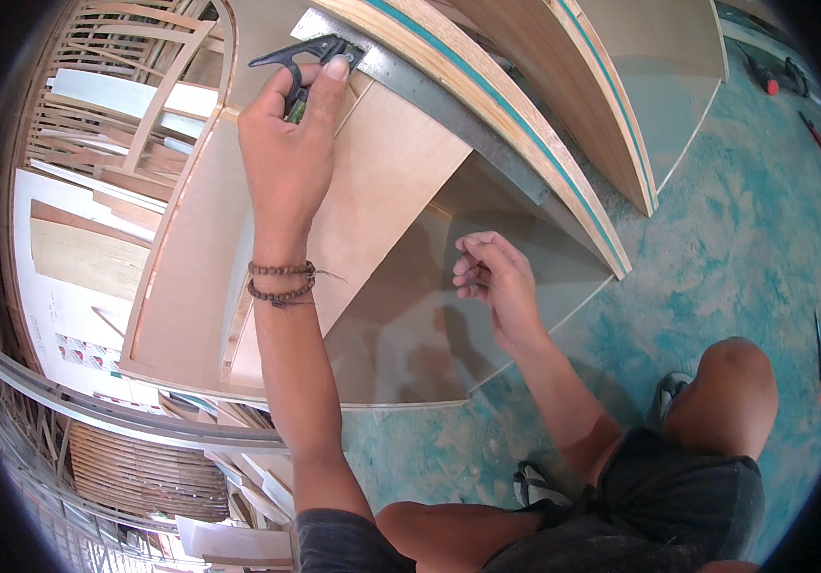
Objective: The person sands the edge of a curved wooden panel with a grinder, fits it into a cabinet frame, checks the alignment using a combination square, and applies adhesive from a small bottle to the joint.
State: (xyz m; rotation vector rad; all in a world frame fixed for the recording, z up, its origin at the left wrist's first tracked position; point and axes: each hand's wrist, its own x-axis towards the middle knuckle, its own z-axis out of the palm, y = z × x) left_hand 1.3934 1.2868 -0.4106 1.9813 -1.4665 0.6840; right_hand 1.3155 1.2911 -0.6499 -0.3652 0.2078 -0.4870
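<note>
Head view: a black clamp [307, 59] was gripped by the left hand [286, 153], fingers closed around its handle, long axis running toward the upper right along the metal strip [448, 105]. Right of the clamp, the right hand [494, 277] hung loosely curled above plywood panels [382, 181]; teal floor [716, 239] lay beyond.

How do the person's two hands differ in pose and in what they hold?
The left hand reaches far forward and grips a black clamp on the metal ruler; the right hand stays nearer the body, fingers loosely curled, apparently holding nothing. The left wrist wears beaded bracelets; the right wrist is bare. Both are over the plywood cabinet.
</note>
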